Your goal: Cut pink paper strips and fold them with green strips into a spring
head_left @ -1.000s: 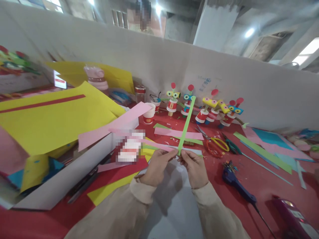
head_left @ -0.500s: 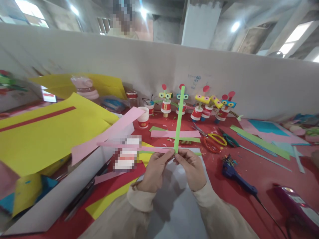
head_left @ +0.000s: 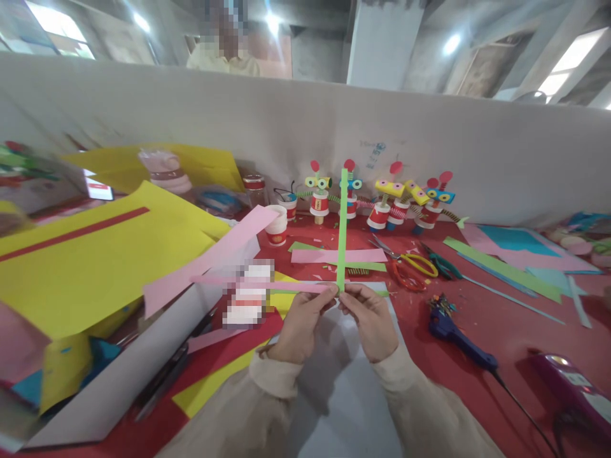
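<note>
Between my two hands are two narrow paper strips that meet at a corner. The green paper strip point(head_left: 342, 229) points away from me, and the pink paper strip point(head_left: 300, 287) runs out to the left. My left hand point(head_left: 303, 321) pinches the pink strip near the join. With thumb and fingers closed, my right hand point(head_left: 367, 318) grips the lower end of the green strip. Fingertips partly hide the join itself. Beneath the hands lies a grey-white sheet point(head_left: 344, 381). Just beyond are a wider pink strip point(head_left: 315, 256) and green paper pieces.
Scissors point(head_left: 415, 264), pliers point(head_left: 442, 262), a blue glue gun point(head_left: 461, 340) and a maroon device point(head_left: 568, 388) lie to the right. Paper-cup figures point(head_left: 319, 202) stand along the white partition point(head_left: 191, 108). Yellow sheets point(head_left: 95, 267) cover the left. Behind the partition is a person point(head_left: 224, 60).
The green strip's far end has swung slightly left and now stands straighter. Both hands stay pinched at the join. The view has shifted a little, showing more of the person behind the partition.
</note>
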{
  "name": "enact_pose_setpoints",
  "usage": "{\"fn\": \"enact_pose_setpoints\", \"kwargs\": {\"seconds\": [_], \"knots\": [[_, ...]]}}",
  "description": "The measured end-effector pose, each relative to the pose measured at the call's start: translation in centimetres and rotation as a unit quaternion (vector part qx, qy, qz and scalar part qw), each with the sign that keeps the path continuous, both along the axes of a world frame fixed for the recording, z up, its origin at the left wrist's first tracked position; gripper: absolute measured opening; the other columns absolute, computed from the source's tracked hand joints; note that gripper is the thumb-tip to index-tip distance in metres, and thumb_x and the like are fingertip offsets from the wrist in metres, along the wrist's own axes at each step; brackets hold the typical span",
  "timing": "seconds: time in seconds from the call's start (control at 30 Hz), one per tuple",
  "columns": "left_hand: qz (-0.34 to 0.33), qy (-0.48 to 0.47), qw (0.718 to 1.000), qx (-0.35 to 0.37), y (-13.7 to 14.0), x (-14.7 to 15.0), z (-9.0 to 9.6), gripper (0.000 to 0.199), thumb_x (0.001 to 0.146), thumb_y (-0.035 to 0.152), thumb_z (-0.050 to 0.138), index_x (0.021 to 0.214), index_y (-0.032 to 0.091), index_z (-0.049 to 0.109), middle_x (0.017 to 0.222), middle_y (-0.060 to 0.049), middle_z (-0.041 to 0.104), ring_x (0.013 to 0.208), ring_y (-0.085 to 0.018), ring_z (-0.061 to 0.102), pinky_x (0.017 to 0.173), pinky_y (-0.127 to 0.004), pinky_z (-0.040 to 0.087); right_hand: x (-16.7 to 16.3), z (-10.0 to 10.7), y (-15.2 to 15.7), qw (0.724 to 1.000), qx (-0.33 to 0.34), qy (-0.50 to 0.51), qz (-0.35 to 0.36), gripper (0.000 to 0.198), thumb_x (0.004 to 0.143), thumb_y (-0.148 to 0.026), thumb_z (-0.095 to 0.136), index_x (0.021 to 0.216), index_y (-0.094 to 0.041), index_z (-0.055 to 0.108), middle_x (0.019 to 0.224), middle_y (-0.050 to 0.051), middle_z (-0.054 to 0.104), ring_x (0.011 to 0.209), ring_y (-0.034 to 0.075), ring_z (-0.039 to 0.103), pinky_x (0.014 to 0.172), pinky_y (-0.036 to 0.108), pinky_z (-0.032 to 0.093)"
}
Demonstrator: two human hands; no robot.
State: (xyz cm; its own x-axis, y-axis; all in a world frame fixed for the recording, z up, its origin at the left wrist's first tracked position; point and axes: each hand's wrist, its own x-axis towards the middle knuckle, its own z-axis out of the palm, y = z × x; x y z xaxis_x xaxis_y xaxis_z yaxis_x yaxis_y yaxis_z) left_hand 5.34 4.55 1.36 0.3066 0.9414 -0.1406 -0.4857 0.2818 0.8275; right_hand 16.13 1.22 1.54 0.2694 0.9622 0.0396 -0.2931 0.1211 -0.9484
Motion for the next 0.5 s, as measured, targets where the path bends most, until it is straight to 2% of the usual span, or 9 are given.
{"fn": "enact_pose_setpoints", "kwargs": {"seconds": [0.13, 0.37, 0.5], "knots": [[-0.009, 0.032, 0.999, 0.033, 0.0, -0.1, 0.2, 0.017, 0.068, 0.031, 0.070, 0.066, 0.014, 0.068, 0.067, -0.002, 0.065, 0.067, -0.013, 0.055, 0.070, -0.028, 0.043, 0.0, 0.1, 0.1, 0.998, 0.001, -0.052, -0.018, 0.017, 0.067, -0.031, 0.070, 0.078, -0.019, 0.068, 0.062, -0.001, 0.061, 0.057, 0.011, 0.052, 0.056, 0.025, 0.042], [-0.026, 0.036, 0.999, 0.021, 0.2, -0.4, 0.8, 0.017, 0.065, 0.031, 0.071, 0.062, 0.014, 0.068, 0.061, -0.002, 0.064, 0.063, -0.014, 0.055, 0.067, -0.028, 0.043, 0.4, -0.2, 0.3, 0.995, -0.010, -0.098, -0.025, 0.014, 0.068, -0.032, 0.068, 0.074, -0.019, 0.069, 0.060, -0.001, 0.061, 0.057, 0.012, 0.051, 0.057, 0.025, 0.043], [-0.059, 0.037, 0.997, 0.046, 0.2, -0.7, 1.1, 0.015, 0.067, 0.028, 0.069, 0.062, 0.014, 0.068, 0.065, -0.004, 0.065, 0.066, -0.014, 0.056, 0.069, -0.028, 0.043, 0.8, -0.6, 0.4, 0.993, -0.018, -0.113, -0.030, 0.017, 0.069, -0.033, 0.068, 0.076, -0.017, 0.070, 0.061, 0.001, 0.061, 0.057, 0.012, 0.052, 0.054, 0.025, 0.042]]}}
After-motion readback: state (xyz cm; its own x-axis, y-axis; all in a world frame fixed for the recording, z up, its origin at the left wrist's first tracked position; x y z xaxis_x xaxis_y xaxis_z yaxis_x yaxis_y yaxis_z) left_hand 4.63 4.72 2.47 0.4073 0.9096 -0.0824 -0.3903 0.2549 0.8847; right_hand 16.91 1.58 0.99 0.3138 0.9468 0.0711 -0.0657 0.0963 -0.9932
